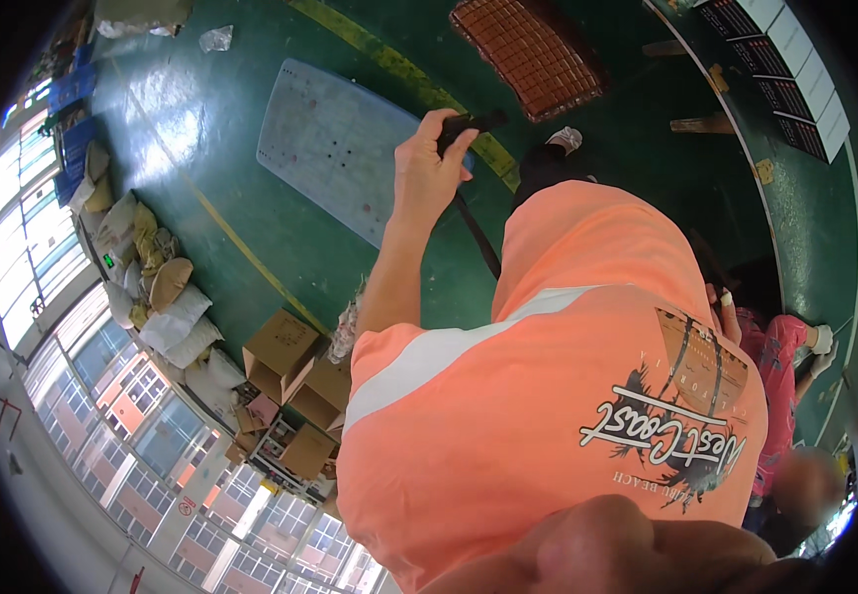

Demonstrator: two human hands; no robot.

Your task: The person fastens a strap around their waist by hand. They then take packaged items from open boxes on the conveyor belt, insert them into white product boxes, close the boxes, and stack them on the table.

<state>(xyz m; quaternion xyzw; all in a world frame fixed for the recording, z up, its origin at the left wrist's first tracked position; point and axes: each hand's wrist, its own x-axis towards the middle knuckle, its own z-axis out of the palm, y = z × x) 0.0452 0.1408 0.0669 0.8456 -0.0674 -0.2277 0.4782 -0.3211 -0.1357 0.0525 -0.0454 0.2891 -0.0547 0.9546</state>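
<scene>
My left hand [430, 164] is raised in front of me, fingers wrapped round a black handle [460, 133]. One end of the handle sticks out to the right, and a dark strap or bar [479, 236] runs down beneath the hand toward my shirt. Beyond and to the left of the hand lies a blue-grey flat platform [330, 153] with rounded corners, low over the floor. At the right edge of my orange shirt, a few fingers [724, 309] show, one with a pale tip. They seem to be my right hand, mostly hidden by the shirt.
A brown woven basket-like thing [533, 54] stands ahead. At right is a curved-looking table [813, 238] with boxes [785, 74]. A person in pink trousers [777, 381] is close on my right. Sacks [177, 322] and cardboard boxes [281, 351] line the left side.
</scene>
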